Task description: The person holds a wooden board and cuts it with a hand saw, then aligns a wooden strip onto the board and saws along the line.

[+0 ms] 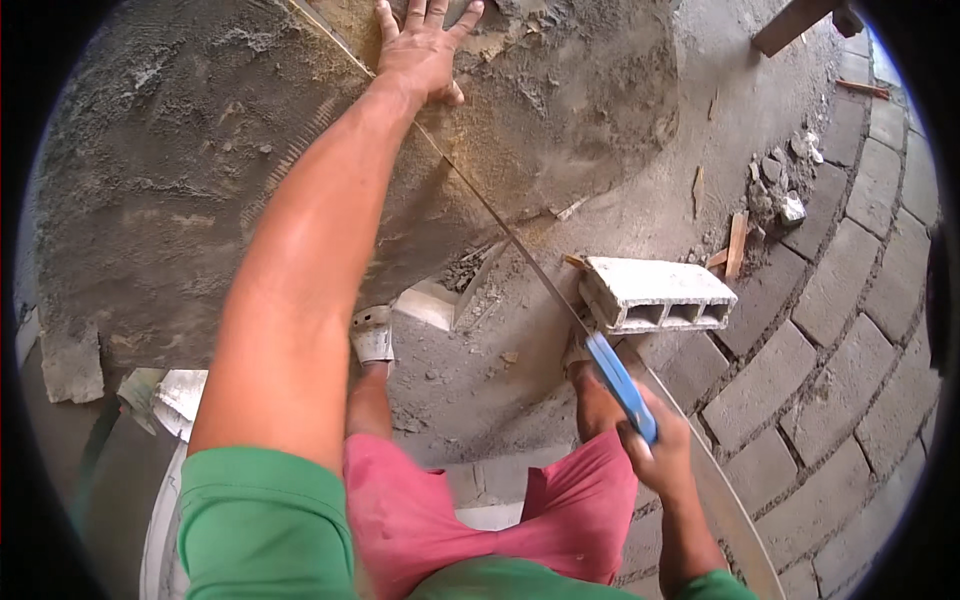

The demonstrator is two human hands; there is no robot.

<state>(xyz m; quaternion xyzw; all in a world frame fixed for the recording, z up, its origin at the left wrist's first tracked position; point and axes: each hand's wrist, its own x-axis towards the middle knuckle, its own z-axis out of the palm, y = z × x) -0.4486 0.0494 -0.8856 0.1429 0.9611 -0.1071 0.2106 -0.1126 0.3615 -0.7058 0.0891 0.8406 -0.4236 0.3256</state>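
My left hand (422,58) presses flat on a wide, mortar-crusted board (190,170), its fingers spread and nothing held. In my right hand (662,448), low and to the right, is the blue handle of a handsaw (537,268). The fingers are closed round the handle. Seen nearly edge-on, the thin dark blade slants up and left from the handle across the board's near edge. A thin pale line (335,35) runs on from the blade past my left wrist. The blade's far end is hard to make out there.
A pale hollow concrete block (660,292) lies right of the blade, close to my foot. Rubble (785,185) and wood scraps (737,245) lie farther right, beside grey paving blocks (845,375). Another broken pale piece (430,303) sits near my left shoe (373,333).
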